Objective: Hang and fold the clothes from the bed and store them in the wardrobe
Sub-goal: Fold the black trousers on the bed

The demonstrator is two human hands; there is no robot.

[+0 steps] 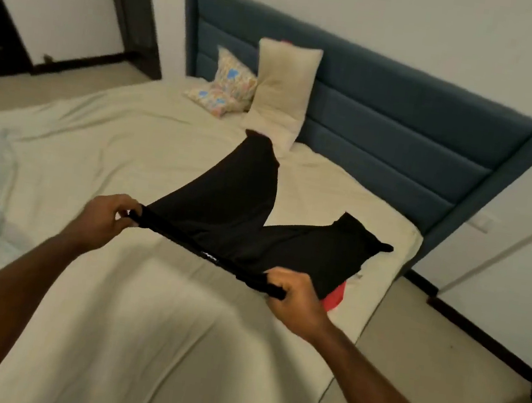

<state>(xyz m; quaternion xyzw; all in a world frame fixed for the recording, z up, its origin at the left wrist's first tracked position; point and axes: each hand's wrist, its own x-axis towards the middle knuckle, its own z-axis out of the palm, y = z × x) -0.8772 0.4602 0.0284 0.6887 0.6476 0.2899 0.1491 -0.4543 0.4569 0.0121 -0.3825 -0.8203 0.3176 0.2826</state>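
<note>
Over the bed point(129, 149), both hands pinch black trousers point(239, 211) by the waistband: left hand point(105, 219) at nine o'clock, right hand point(296, 298) at four.

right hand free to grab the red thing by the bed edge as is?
Probably not yet. The right hand grips one end of the black trousers' waistband, the left hand the other. The red item lies right beside it, mostly hidden under the trousers, so it must let go first.

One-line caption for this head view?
Left hand and right hand stretch black fabric trousers by the waistband over the bed.
</note>
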